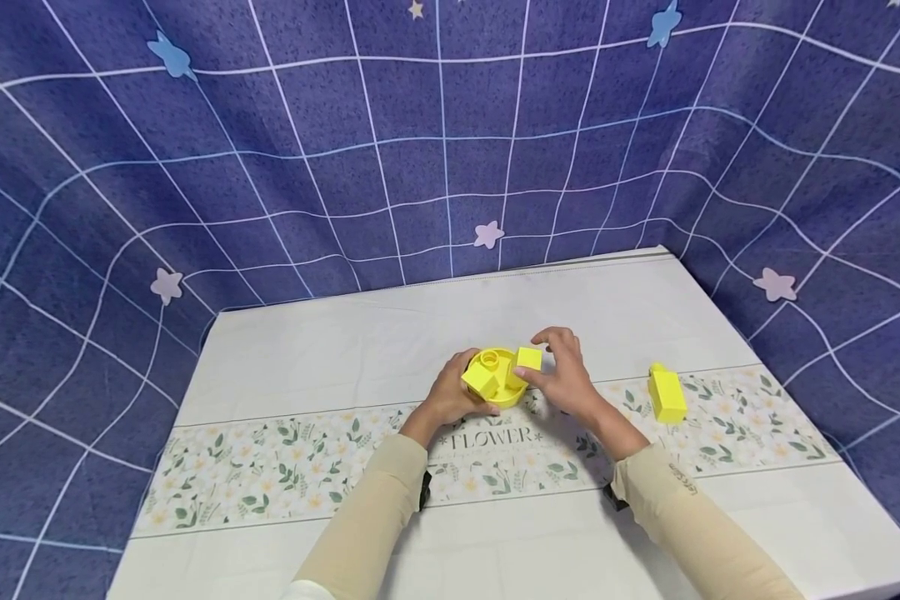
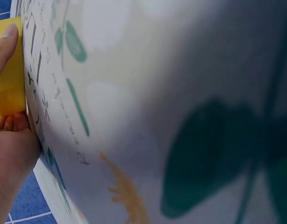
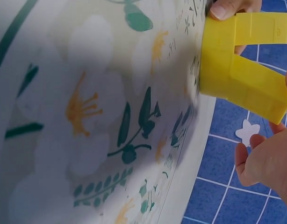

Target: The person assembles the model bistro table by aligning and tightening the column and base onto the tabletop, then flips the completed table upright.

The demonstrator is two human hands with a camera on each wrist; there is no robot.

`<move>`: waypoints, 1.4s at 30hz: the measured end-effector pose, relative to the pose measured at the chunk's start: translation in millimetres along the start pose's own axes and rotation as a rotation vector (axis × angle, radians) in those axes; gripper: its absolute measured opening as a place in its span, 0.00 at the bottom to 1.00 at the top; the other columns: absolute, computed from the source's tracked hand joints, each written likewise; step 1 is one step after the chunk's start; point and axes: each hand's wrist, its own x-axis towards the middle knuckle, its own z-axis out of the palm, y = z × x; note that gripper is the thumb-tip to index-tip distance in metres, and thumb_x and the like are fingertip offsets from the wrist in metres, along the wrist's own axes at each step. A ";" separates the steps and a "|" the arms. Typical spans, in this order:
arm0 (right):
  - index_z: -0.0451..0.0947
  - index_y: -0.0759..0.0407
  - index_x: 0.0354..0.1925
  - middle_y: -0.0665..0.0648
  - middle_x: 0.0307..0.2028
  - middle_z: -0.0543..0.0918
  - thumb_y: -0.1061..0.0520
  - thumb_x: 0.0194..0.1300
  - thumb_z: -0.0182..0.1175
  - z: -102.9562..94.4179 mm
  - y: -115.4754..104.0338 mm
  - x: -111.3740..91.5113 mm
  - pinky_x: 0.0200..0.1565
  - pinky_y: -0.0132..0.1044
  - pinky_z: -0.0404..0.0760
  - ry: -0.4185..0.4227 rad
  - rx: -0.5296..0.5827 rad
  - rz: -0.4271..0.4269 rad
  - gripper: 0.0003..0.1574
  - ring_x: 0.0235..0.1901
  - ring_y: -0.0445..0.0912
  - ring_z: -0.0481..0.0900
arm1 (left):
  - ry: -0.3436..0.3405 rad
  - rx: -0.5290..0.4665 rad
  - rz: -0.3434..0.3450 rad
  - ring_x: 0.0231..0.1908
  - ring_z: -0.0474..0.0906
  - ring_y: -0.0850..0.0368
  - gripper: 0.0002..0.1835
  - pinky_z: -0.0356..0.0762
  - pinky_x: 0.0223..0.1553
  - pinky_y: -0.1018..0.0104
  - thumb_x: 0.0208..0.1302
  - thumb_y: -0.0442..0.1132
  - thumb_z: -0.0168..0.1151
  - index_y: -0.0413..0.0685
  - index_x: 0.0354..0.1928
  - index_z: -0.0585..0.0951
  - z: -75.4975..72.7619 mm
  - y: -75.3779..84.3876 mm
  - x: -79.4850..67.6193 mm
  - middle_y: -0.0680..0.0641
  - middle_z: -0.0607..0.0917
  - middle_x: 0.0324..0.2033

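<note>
the yellow round holder (image 1: 507, 400) sits at five o'clock from the middle of the head view, on the white, flower-printed tabletop (image 1: 330, 350). both hands are at work on it: at its nine o'clock the left hand (image 1: 453, 390) grips its side, and at its three o'clock the right hand (image 1: 570, 379) has thumb and curled fingers about the right block (image 1: 528, 359) — a yellow one slanting outward toward two o'clock. the left block (image 1: 480, 380) tilts out toward nine, and a yellow ring (image 1: 489, 359) stands at eleven. well apart, out at three o'clock — past the right hand — lies a yellow bottle-shaped piece (image 1: 668, 397).
</note>
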 end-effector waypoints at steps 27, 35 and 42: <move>0.67 0.58 0.55 0.63 0.59 0.59 0.50 0.65 0.63 -45.4 18.1 -22.5 0.54 0.59 0.64 0.058 -0.001 0.024 0.26 0.56 0.58 0.60 | -0.055 -0.061 -0.009 0.65 0.63 0.54 0.57 0.53 0.70 0.54 0.33 0.42 0.84 0.60 0.71 0.63 -6.9 3.8 2.1 0.53 0.69 0.63; 0.67 0.60 0.54 0.62 0.59 0.60 0.49 0.65 0.63 -54.9 26.4 -28.5 0.54 0.59 0.64 0.091 -0.012 0.035 0.26 0.55 0.58 0.61 | -0.040 -0.054 0.021 0.63 0.63 0.55 0.57 0.54 0.69 0.52 0.35 0.44 0.83 0.63 0.71 0.63 -3.4 4.0 1.1 0.53 0.68 0.62; 0.68 0.62 0.54 0.64 0.60 0.60 0.51 0.65 0.63 -68.3 30.8 -35.0 0.52 0.52 0.63 0.141 -0.041 0.053 0.25 0.55 0.59 0.61 | 0.032 -0.116 0.049 0.62 0.62 0.54 0.60 0.55 0.68 0.52 0.31 0.44 0.85 0.58 0.72 0.61 7.5 5.9 -5.3 0.52 0.67 0.63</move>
